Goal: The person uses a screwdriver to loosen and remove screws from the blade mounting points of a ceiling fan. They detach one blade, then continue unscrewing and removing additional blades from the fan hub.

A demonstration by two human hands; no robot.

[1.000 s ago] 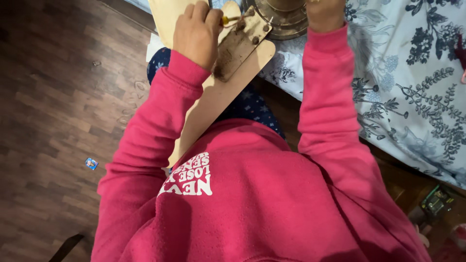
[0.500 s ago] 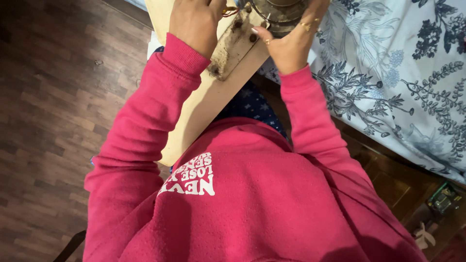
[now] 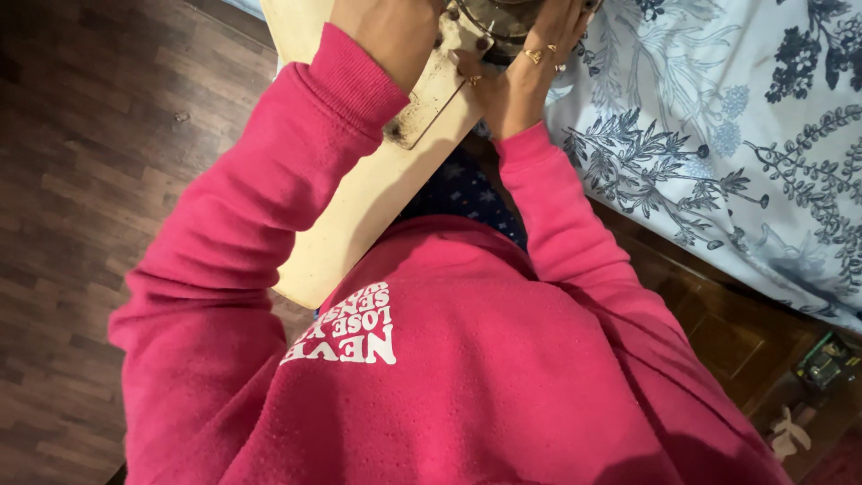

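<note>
Right grip (image 3: 525, 76) wrapped on round metal part (image 3: 498, 16), left grip (image 3: 395, 36) state unclear, arms raised

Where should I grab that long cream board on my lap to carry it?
Take the cream board by its long edges around the bare middle, one hand from each side. The near end rests free at the lap, while the far end carries a grimy metal fitting and both hands, so a grip there is crowded.

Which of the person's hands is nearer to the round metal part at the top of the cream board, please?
Right. The right hand is against the round metal part, fingers on its edge. The left hand is beside it, resting on the cream board.
</note>
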